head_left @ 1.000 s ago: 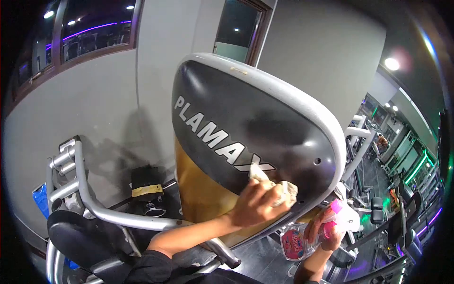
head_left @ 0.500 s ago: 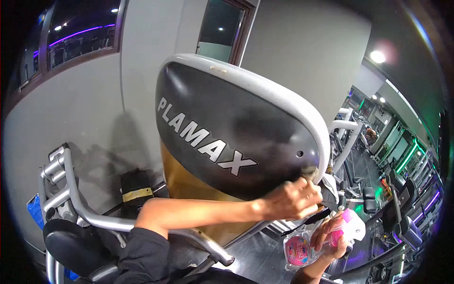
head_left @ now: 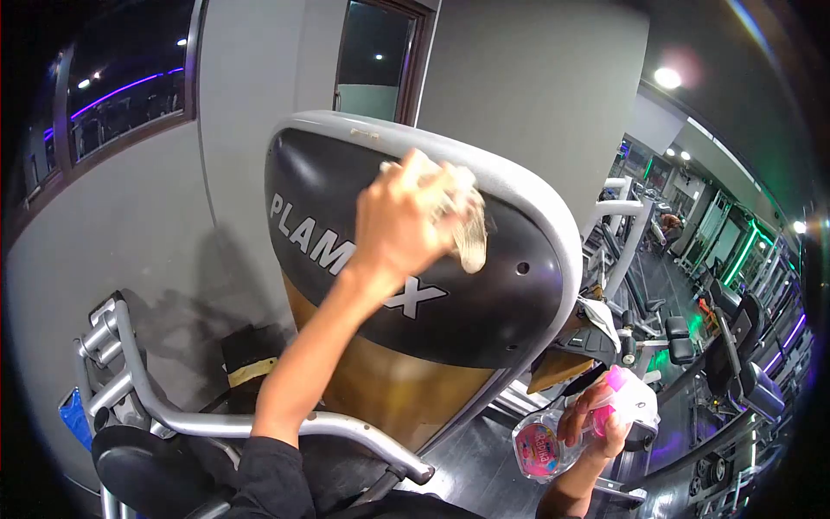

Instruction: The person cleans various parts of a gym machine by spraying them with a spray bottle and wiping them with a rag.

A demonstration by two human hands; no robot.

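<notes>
In the head view my left hand is closed round a pale crumpled cloth, against the upper part of the black panel of a gym machine. The white PLAMAX lettering on the panel is partly covered by my hand and wrist. Lower right, my right hand grips a clear spray bottle by its neck, near the pink and white spray head. A pink label shows on the bottle, which lies tilted on its side in the air.
A bent silver frame bar with a black pad stands at lower left. A grey wall rises behind the machine. More gym equipment lines the floor at right, and a person is far back.
My left hand has moved up and left across the panel with the cloth, from its lower right corner. My right hand still holds the spray bottle. The view has shifted slightly.
</notes>
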